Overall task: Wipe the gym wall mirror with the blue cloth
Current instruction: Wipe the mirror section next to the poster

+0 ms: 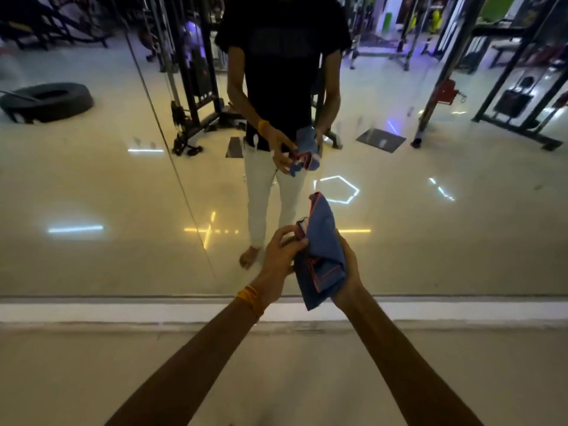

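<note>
Left hand (281, 252) is pinching the blue cloth (325, 245) at its edge; right hand (349, 272) is gripping its bunched body before the wall mirror (92, 195).

floor (153, 379): pale beige, we're on it
far edge: white strip (92, 312), mirror (92, 186) right above
reflected floor: black tyre (46, 101) flat at left, weight machine (196, 87) standing nearby

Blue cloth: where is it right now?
Head view, just right of centre: the blue cloth is bunched between both hands, left hand pinching its edge, right hand gripping it, before the mirror.
</note>
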